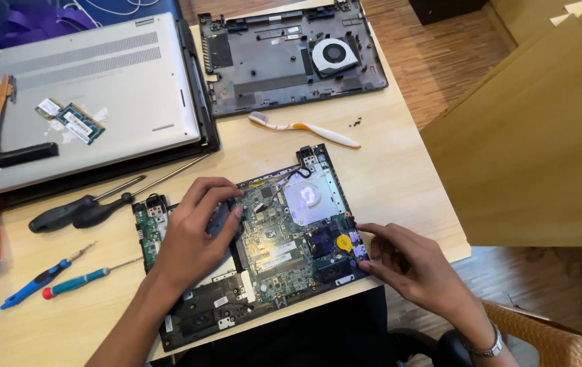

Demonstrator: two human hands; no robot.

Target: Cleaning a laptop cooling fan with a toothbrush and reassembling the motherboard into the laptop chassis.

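two small screwdrivers [53, 280] lie on the left of the wooden table [399, 177]. the left hand [192, 238] rests flat on the open laptop board [270, 231] near the table's front edge, fingers spread, gripping nothing. the right hand [410, 261] pinches the board's right edge with its fingertips. a toothbrush [302, 128] lies just behind the board.

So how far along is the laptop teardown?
Done: bottom shell with fan lies apart, heat pipe and memory stick sit on the closed laptop. In hand: left hand and right hand on the motherboard. Left: board not lifted out.
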